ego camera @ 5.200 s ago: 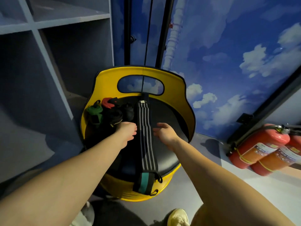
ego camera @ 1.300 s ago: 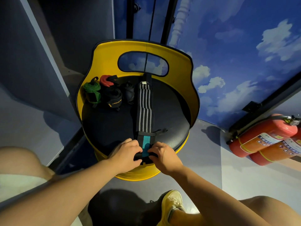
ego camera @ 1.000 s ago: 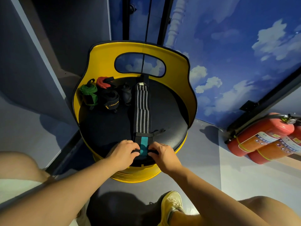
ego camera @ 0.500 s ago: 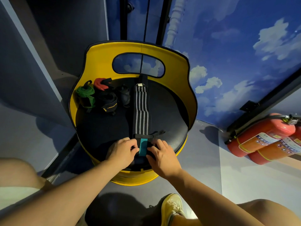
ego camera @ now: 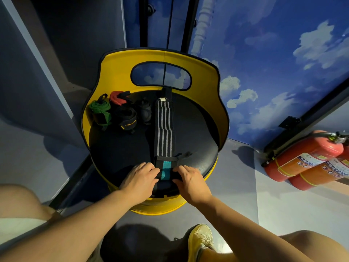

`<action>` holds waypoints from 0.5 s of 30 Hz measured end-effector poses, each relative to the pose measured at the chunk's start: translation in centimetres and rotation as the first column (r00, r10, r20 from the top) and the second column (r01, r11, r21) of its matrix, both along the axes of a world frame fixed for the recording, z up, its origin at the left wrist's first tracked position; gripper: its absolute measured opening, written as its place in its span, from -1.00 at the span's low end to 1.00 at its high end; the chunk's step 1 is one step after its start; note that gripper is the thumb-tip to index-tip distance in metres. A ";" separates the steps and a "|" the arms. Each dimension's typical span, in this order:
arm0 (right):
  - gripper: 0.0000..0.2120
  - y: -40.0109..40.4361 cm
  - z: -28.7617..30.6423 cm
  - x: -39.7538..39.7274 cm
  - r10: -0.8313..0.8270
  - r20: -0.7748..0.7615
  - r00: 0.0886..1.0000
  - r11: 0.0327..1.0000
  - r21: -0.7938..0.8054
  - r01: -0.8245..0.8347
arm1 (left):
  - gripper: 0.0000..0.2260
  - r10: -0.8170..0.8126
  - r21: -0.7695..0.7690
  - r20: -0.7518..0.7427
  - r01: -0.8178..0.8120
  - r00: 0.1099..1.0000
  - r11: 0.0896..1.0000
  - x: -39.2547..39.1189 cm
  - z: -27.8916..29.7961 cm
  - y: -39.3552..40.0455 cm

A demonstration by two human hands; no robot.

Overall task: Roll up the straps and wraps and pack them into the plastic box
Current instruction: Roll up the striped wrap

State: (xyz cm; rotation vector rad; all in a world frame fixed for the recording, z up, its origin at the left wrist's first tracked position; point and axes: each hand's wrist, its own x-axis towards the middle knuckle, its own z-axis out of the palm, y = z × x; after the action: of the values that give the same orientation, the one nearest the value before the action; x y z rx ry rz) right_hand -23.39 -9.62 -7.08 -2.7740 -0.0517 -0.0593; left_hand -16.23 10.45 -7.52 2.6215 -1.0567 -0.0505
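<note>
A long black wrap with grey stripes [ego camera: 164,129] lies stretched across the black seat of a yellow barrel chair [ego camera: 117,72]. Its near end, with a teal patch [ego camera: 165,170], is turned over into a small roll. My left hand [ego camera: 140,178] and my right hand [ego camera: 189,179] pinch that rolled end from either side. At the back left of the seat sit rolled wraps: a green one [ego camera: 100,111], a red one [ego camera: 118,98] and a black one with yellow lettering [ego camera: 126,121]. No plastic box is in view.
Two red fire extinguishers [ego camera: 309,159] lie on the floor to the right against the cloud-painted wall. A grey cabinet side [ego camera: 28,72] stands to the left. My yellow shoe [ego camera: 201,241] is on the floor below the chair.
Both hands came from the middle of the wrap to its near teal end, lifted it off the seat's front edge and have rolled it a short way up the seat.
</note>
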 end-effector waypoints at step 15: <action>-0.75 0.5 0.1 3.1 -0.294 -0.111 0.949 0.910 0.272 0.314 | -0.80 0.392 -0.197 -0.438 -0.512 0.809 0.836 2.2 0.1 -2.3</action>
State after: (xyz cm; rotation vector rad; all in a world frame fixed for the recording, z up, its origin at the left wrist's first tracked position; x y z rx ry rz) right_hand -20.31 -9.07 -7.00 -2.4663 0.3797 -0.0477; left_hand -14.00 8.17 -7.40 2.3685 -0.2526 -0.2553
